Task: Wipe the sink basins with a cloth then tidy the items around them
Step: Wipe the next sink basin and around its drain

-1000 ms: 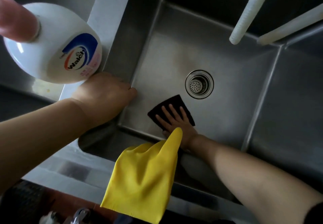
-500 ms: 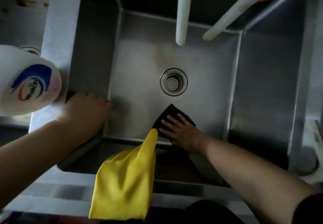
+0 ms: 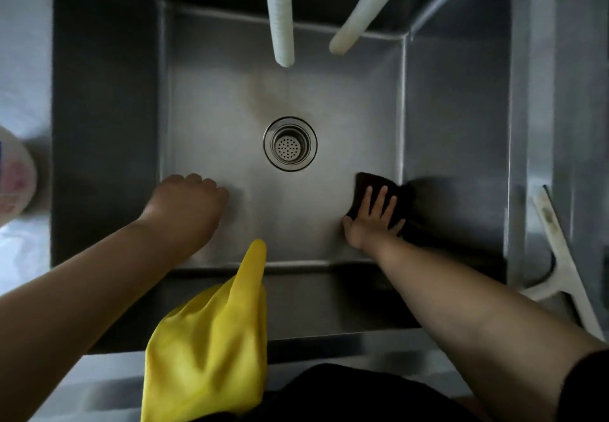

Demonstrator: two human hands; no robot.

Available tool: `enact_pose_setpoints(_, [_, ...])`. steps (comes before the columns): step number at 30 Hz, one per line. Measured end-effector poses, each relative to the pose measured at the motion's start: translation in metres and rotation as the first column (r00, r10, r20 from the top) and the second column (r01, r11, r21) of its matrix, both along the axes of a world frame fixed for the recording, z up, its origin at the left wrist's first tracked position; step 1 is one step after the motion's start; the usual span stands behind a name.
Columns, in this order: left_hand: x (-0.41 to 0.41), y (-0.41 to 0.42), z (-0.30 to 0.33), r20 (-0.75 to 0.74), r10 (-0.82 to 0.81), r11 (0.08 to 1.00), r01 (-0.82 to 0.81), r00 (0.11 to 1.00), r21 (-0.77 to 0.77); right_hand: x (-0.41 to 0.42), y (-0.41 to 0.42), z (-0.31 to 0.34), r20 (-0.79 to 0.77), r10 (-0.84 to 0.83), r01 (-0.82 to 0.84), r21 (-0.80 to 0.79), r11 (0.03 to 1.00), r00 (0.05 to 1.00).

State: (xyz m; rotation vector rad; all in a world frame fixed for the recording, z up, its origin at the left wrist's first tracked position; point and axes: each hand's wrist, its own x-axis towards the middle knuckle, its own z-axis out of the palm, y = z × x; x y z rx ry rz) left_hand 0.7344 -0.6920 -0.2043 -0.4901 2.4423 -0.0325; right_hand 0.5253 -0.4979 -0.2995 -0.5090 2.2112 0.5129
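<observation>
Cloth (image 3: 392,191) in basin (image 3: 230,98) right of drain (image 3: 290,144), glove (image 3: 211,342) on front rim

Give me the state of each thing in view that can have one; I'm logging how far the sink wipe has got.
Sink basin: no standing water, brownish stain above the drain.
Drain strainer: seated, uncovered.
Dark cloth: flat on the floor, at the right wall.
Right hand: fingers spread, pressing the cloth.
Left hand: holds nothing, knuckles up.
Yellow glove: unworn, draped over the front rim.
Two white hoses: hanging, no water running.
Squeegee: lying on the right rim.
</observation>
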Motion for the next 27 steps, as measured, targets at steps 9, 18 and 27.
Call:
enact_pose_setpoints(9, [0.007, -0.005, -0.008, -0.003, 0.089, 0.995, -0.089, 0.996, 0.042, 0.049, -0.023, -0.042, 0.124, -0.61, 0.596, 0.138, 0.791, 0.782])
enact_pose_setpoints(18, [-0.012, -0.006, -0.019, -0.095, 0.065, 0.994, -0.056, 0.993, 0.093, 0.048, -0.055, -0.006, 0.113, -0.678, 0.686, -0.055, 0.726, 0.726])
enact_pose_setpoints(27, [-0.033, 0.002, -0.061, -0.227, 0.055, 0.984, -0.015, 0.972, 0.175, -0.057, -0.099, -0.018, 0.035, -0.516, 0.511, -0.219, 0.831, 0.856])
